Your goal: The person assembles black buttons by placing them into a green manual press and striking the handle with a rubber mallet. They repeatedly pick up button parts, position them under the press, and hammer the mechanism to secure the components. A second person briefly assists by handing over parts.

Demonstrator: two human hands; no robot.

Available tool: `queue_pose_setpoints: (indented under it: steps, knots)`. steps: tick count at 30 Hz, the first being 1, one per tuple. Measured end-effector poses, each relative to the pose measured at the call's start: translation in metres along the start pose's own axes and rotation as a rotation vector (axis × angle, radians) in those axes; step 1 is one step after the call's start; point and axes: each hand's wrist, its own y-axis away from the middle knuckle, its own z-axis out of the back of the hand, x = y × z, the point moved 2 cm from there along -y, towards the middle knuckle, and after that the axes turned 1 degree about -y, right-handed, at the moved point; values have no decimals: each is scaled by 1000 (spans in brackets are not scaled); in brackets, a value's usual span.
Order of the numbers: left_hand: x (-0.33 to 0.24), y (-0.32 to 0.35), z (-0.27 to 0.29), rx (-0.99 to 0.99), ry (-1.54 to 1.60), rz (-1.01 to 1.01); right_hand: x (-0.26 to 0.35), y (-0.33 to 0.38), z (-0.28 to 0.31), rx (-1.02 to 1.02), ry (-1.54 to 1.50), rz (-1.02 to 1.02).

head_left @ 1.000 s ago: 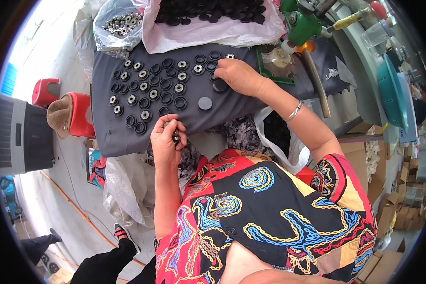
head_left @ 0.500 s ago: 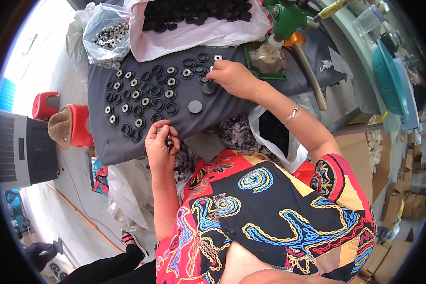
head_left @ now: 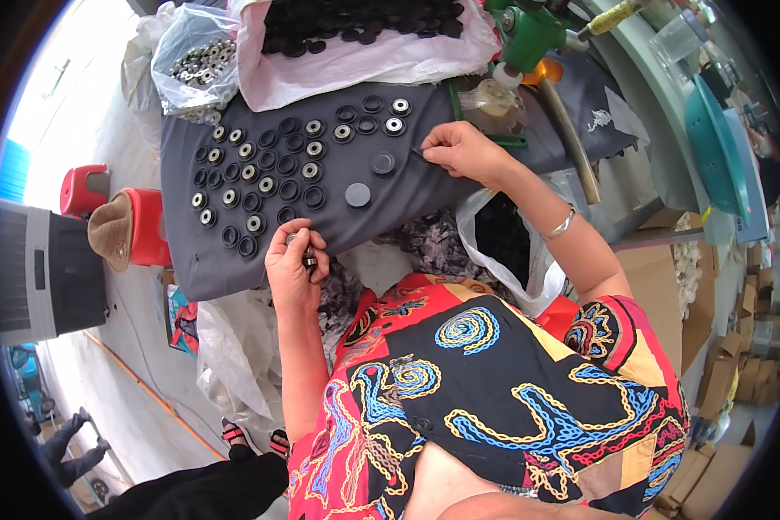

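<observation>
My left hand (head_left: 296,251) is closed around a short stack of metal bearings (head_left: 309,257), at the near edge of a grey cloth-covered table (head_left: 338,238). My right hand (head_left: 466,154) hovers over the right part of the cloth, its thumb and fingertips pinched together; a dark sliver shows at the tips, too small to name. Spread over the cloth are several black rings (head_left: 313,198), some empty. Others hold a silver bearing, like the seated bearing (head_left: 395,126) left of my right hand. Two grey round caps, a flat cap (head_left: 358,195) and a rimmed cap (head_left: 383,163), lie between my hands.
At the back a white sack (head_left: 355,71) holds black round pieces, beside a clear bag of bearings (head_left: 201,69). A green hand press (head_left: 529,39) and a metal bar (head_left: 568,139) occupy the right. Red stools (head_left: 152,227) stand left; a white bag (head_left: 542,290) hangs near my lap.
My right hand has moved right, away from the far-right rings, leaving a bearing seated in one and uncovering the rimmed grey cap. My left hand stays put. A person's legs shifted at lower left.
</observation>
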Motion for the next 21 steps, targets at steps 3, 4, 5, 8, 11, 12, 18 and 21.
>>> queue_pose_setpoints:
  steps: [3, 4, 5, 8, 11, 12, 18, 21]
  knots:
    - [-1, -1, 0, -10, -10, 2, -2, 7, 10, -155, 32, -22]
    - [-1, -1, 0, -10, -11, 1, -1, 10, 13, -227, 96, -16]
    - [-2, 0, -2, -12, -11, 0, -6, 10, 16, -296, 288, 104]
    - [-1, 0, 0, -20, -10, -5, -15, 12, 14, -503, 797, 373]
    - [0, 0, -1, -9, -6, 0, 15, 34, -6, -603, 1009, 440]
    - [-1, 0, -3, -4, -8, 0, 13, 32, -6, -537, 996, 470]
    - [-6, -3, -34, 92, -31, 53, 3, 12, 1, -342, 1040, 457]
    - [-4, -10, -32, 128, -73, 101, 11, 8, 2, -327, 1052, 416]
